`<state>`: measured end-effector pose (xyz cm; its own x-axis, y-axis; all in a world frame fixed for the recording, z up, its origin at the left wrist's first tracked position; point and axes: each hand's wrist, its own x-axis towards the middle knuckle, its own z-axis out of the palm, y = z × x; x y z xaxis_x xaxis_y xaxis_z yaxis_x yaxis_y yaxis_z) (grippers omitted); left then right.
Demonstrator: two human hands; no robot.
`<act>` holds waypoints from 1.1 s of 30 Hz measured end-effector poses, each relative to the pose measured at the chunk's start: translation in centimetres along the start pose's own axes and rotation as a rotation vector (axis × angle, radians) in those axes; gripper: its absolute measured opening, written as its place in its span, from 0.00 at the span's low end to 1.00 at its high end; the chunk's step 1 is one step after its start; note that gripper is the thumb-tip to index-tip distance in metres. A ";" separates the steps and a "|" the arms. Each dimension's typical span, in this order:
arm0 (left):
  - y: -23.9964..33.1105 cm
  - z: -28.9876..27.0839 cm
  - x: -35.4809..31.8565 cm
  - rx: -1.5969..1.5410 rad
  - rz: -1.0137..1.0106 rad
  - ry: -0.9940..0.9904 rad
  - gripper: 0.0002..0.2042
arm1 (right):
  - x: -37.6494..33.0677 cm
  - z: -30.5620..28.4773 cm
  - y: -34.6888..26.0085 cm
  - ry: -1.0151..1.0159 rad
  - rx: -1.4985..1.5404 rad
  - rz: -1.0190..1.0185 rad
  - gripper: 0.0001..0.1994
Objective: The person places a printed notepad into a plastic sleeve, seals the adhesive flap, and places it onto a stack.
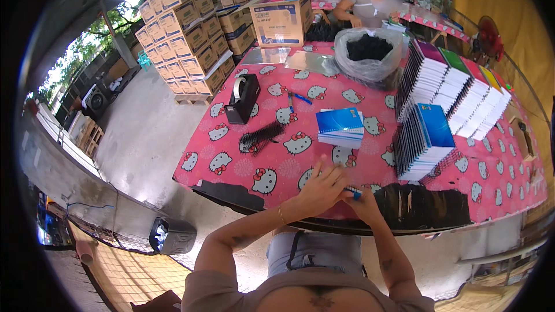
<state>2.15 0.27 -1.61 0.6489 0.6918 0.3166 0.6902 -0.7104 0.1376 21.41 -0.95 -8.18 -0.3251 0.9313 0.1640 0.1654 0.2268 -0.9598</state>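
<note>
At the table's near edge, my right hand (364,204) is closed on a small blue spiral notebook (354,193), seen edge-on with a dark coil along it. My left hand (325,185) lies beside it, fingers stretched out and apart, its heel close to the notebook. Most of the notebook is hidden by the hands. Just beyond them is a short pile of blue-covered notebooks (340,121). Right of that stands a taller stack of blue spiral notebooks (425,141), coils facing left. Loose black binding coils (261,137) lie in a bunch to the left.
A black tape dispenser (243,99) and a blue pen (302,99) rest on the pink patterned tablecloth (298,162). Farther back are a plastic bag (376,72) of black coils, a carton (280,23) and colourful notebook stacks (457,86). Across the table sits another person (370,3).
</note>
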 end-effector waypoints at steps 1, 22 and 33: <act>0.7 0.8 -0.6 0.058 0.039 0.174 0.26 | -0.2 -0.1 -0.4 0.009 -0.076 -0.025 0.13; 0.1 1.9 0.4 -0.187 0.081 0.288 0.09 | -1.7 -4.7 -2.5 0.086 0.062 0.030 0.16; -0.6 0.8 0.7 -0.113 0.115 0.126 0.09 | -1.7 -3.3 -3.7 0.142 -0.038 -0.030 0.12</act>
<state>2.43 1.22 -2.22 0.6717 0.5885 0.4500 0.5688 -0.7988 0.1959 24.41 -2.42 -4.17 -0.1962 0.9543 0.2252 0.1933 0.2628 -0.9453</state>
